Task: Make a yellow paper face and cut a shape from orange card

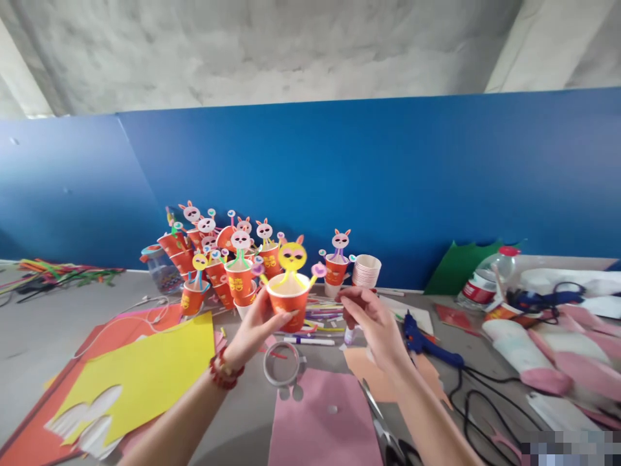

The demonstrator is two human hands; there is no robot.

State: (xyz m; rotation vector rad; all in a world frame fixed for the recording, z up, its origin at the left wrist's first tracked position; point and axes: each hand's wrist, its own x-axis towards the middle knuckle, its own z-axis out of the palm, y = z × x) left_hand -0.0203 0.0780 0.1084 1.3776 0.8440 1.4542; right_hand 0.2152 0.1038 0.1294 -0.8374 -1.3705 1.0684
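My left hand (255, 330) grips a red paper cup (290, 303) held up over the table. A yellow bunny-face cutout (292, 257) on pipe-cleaner arms stands out of the cup. My right hand (371, 320) is just to the cup's right, fingers curled in a pinch on something small I cannot make out. Behind them stands a cluster of finished red cups with bunny faces (228, 259).
A stack of white cups (366, 270) stands by the blue wall. On the table lie a yellow sheet (145, 375), a pink sheet (325, 421), a tape roll (281, 364), scissors (383, 427), a blue glue gun (427, 343), a water bottle (485, 278) and pipe cleaners (58, 272).
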